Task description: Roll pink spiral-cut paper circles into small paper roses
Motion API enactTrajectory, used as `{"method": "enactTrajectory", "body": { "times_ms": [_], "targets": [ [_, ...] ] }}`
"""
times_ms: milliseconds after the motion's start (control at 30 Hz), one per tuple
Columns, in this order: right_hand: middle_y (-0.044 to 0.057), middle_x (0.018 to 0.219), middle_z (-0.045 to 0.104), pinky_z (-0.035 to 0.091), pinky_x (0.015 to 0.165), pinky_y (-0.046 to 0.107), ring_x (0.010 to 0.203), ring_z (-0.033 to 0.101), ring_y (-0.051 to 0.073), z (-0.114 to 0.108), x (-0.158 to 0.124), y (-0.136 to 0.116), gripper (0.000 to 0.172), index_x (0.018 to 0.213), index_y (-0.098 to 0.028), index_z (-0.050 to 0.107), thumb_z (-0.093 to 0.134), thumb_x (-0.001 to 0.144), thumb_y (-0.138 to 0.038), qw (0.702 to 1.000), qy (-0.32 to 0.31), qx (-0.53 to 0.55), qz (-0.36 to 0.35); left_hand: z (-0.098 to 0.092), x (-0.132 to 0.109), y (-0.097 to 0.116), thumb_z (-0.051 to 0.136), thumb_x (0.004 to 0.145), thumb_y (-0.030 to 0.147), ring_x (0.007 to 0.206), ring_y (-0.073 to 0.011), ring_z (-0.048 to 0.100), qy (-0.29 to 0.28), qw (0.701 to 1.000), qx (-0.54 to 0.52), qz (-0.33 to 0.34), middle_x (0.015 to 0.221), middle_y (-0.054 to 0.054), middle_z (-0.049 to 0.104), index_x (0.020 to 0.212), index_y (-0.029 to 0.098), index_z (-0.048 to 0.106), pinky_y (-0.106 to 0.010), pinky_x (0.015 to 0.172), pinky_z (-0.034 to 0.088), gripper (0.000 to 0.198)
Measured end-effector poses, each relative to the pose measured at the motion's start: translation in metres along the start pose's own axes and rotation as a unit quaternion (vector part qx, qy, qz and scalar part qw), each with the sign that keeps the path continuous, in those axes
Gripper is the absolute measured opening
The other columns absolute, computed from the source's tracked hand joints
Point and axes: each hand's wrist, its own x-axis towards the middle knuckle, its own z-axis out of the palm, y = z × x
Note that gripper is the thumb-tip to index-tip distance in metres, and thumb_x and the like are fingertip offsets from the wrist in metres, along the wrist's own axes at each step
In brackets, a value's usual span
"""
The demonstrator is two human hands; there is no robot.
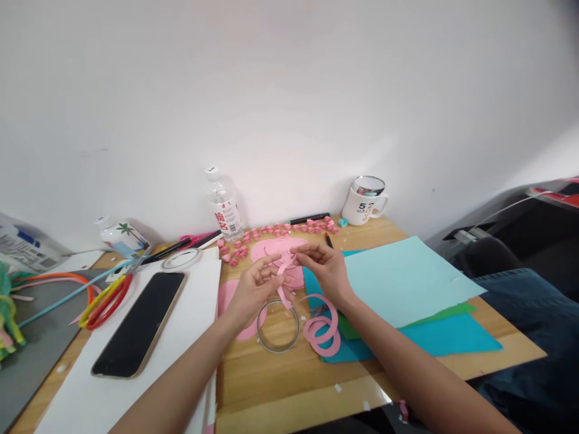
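My left hand [254,289] and my right hand [324,267] meet above the middle of the wooden desk [280,380]. Both pinch a narrow pink paper strip [284,278] between thumb and fingertips. The strip hangs down and curls into a pink paper spiral [322,328] lying on the desk by my right wrist. A ring of clear tape [278,327] lies just below my left hand. Pink paper discs [280,256] lie behind the hands.
A black phone [141,322] rests on a white sheet [190,313] at left, beside coloured pipe cleaners [106,298] and a tape ring [181,259]. Several small pink folded pieces [280,232], a water bottle [224,205] and a white mug [364,202] stand by the wall. Light blue, green and teal paper sheets [407,277] lie right.
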Motion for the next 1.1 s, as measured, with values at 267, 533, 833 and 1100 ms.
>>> {"method": "enactTrajectory", "body": {
  "times_ms": [267,533,833,1100],
  "targets": [
    [0.006,0.080,0.068,0.051,0.070,0.034,0.070,0.063,0.017,-0.005,0.005,0.002,0.026,0.074,-0.016,0.061,0.074,0.057,-0.030,0.996,0.035,0.052,0.057,-0.007,0.003,-0.003,0.063,0.071,0.023,0.049,-0.0136,0.061,0.040,0.999,-0.008,0.008,0.075,-0.003,0.065,0.104,0.015,0.051,-0.028,0.052,0.049,0.037],
    [-0.001,0.058,0.059,0.048,0.059,0.028,0.054,0.054,0.010,-0.006,0.006,0.002,0.022,0.064,-0.016,0.061,0.076,0.053,-0.030,0.998,0.001,0.023,0.059,-0.009,0.005,-0.004,0.064,0.069,0.025,0.047,-0.0111,0.059,0.080,0.996,0.011,0.026,0.078,-0.006,0.068,0.096,0.013,0.056,-0.024,0.046,0.048,0.031],
    [0.000,0.063,0.062,0.047,0.063,0.027,0.057,0.054,0.009,-0.008,0.009,0.006,0.021,0.060,-0.016,0.065,0.078,0.047,-0.027,0.986,0.007,0.104,0.133,-0.008,0.005,0.003,0.065,0.068,0.023,0.039,-0.0100,0.056,0.085,0.995,-0.052,0.010,0.079,-0.005,0.067,0.094,0.013,0.057,-0.023,0.035,0.047,0.030],
    [0.004,0.085,0.067,0.049,0.072,0.026,0.068,0.059,0.010,-0.011,0.012,0.009,0.020,0.065,-0.016,0.067,0.077,0.051,-0.025,0.978,-0.012,0.136,0.160,-0.011,0.008,0.006,0.066,0.065,0.016,0.040,-0.0081,0.055,0.095,0.990,-0.099,-0.021,0.074,-0.003,0.065,0.091,0.012,0.059,-0.018,0.029,0.044,0.027]
  ]
}}
